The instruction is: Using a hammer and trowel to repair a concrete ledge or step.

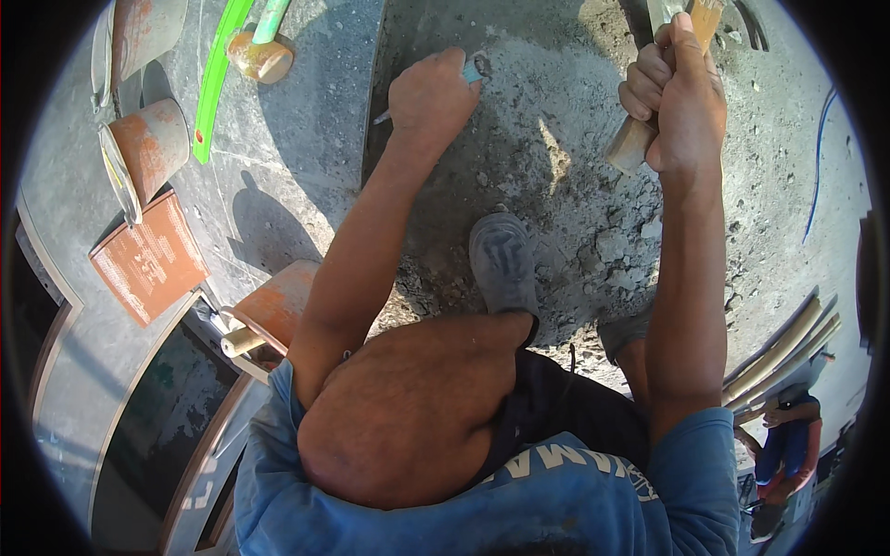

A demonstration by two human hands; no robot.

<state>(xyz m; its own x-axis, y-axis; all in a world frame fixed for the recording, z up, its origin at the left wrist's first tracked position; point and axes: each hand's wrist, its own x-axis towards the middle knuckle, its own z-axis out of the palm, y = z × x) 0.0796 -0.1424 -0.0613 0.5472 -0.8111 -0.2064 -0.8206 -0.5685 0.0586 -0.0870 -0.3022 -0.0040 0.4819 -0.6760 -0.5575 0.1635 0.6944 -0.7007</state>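
Observation:
My left hand (431,97) is closed around a chisel (474,72). Its light blue end sticks out on the right, and a thin metal tip shows on the left beside the straight edge of the grey slab (320,111). Most of the tool is hidden in my fist. Raised at the upper right, my right hand (684,107) grips the wooden handle (631,145) of a hammer-like tool; its head is cut off by the top of the view. Below both hands lies rough, chipped concrete (556,120) with crumbled rubble (603,241).
A mallet (260,57) and a bright green straightedge (218,79) lie at the upper left. Orange-stained buckets (153,144) and a reddish-brown board (151,259) are along the left. Bent poles (779,352), a blue cord (820,167) and another person (786,445) are at the right.

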